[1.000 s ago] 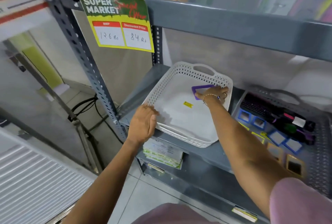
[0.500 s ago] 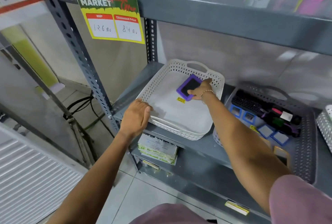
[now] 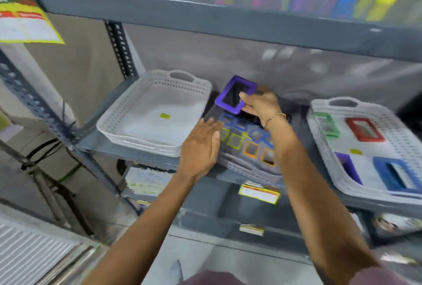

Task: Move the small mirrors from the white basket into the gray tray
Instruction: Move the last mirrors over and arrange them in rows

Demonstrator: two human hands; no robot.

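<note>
right hand (image 3: pixel 260 103) grips purple mirror (image 3: pixel 234 95), now lifted out of white basket (image 3: pixel 127 122) and held above gray tray (image 3: pixel 246 168) | left hand (image 3: pixel 201 147) open, empty, off basket rim | basket looks emptied; placing remains

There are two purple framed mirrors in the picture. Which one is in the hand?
The purple mirror held tilted by the right hand above the gray tray. The other purple mirror lies untouched in the white basket on the right.
</note>
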